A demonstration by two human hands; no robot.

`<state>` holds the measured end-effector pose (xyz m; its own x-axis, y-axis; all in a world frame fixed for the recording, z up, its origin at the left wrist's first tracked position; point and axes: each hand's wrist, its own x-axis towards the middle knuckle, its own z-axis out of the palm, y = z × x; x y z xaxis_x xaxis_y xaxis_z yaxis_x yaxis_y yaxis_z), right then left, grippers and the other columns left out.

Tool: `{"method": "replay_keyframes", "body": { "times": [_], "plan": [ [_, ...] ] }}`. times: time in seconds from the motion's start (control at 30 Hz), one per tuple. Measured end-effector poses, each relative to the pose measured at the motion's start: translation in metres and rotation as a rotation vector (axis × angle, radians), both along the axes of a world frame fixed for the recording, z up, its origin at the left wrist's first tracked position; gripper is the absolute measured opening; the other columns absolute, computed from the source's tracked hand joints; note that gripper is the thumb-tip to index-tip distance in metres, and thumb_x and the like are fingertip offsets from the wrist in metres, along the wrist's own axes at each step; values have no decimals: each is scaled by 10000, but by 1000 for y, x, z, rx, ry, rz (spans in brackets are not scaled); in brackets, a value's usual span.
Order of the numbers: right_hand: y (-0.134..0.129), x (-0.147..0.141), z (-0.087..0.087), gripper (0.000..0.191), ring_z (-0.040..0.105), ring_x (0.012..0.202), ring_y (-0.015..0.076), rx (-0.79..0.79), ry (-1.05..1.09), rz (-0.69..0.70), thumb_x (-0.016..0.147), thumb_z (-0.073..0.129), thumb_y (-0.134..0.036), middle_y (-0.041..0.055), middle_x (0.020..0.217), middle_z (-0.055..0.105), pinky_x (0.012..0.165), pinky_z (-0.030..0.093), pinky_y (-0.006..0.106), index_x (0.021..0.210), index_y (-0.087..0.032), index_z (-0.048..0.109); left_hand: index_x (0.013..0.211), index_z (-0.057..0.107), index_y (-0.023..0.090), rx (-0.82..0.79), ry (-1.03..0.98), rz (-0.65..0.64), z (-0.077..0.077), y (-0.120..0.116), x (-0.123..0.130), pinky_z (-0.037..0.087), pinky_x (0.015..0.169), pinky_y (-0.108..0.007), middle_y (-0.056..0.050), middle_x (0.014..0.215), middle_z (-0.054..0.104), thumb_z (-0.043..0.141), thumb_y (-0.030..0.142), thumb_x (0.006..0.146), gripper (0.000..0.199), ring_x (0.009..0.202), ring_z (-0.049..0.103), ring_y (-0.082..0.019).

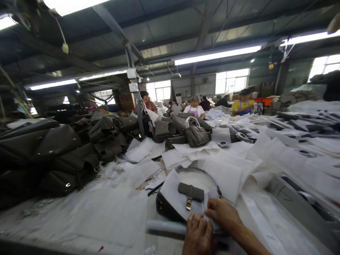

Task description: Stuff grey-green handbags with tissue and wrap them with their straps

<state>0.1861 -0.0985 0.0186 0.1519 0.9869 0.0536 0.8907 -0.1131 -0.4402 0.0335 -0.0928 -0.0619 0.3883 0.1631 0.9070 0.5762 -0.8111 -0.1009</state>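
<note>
Handbag [166, 209], partly covered by white paper [172, 191], left of the grey box [292, 202].
Probably light and pliable, its clasp [188, 204] easily scratched; best lifted by the handle [213, 178]. My left hand [199, 232] curls at its near edge, my right hand [222, 211] boxward; I cannot tell whether either grips.

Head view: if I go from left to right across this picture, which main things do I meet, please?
Pile of dark bags → upright metal post → grey flap with a buckle → right hand → grey piece with pen marks.
</note>
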Motion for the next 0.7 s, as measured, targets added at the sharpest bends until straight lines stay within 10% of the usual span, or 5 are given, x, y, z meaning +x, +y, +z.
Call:
{"method": "replay_keyframes", "body": {
  "times": [0.3,0.5,0.7],
  "plan": [
    [-13,18,21,177,687,810,210,160,-57,-170,875,632,-325,42,851,739,670,412,269,1017,-234,686,1153,569,149,-210,271,7,28,-20,-15,479,958,-432,-76,993,677,391,184,973,256,982,643,-217],
    [-87,145,47,259,662,837,197,419,191,-476,856,565,-421,35,893,732,774,470,274,910,-216,715,1209,554,155,-158,316,-76,24,-4,-21,413,996,-416,-84,1059,674,371,177,998,279,1072,619,-222],
    [-156,263,73,267,651,882,246,317,162,-832,836,566,-390,106,890,726,764,471,309,859,-164,707,1218,565,153,-67,345,-97,18,6,-23,386,1003,-417,-95,1095,674,417,222,993,278,1063,620,-229]
  ]
}}
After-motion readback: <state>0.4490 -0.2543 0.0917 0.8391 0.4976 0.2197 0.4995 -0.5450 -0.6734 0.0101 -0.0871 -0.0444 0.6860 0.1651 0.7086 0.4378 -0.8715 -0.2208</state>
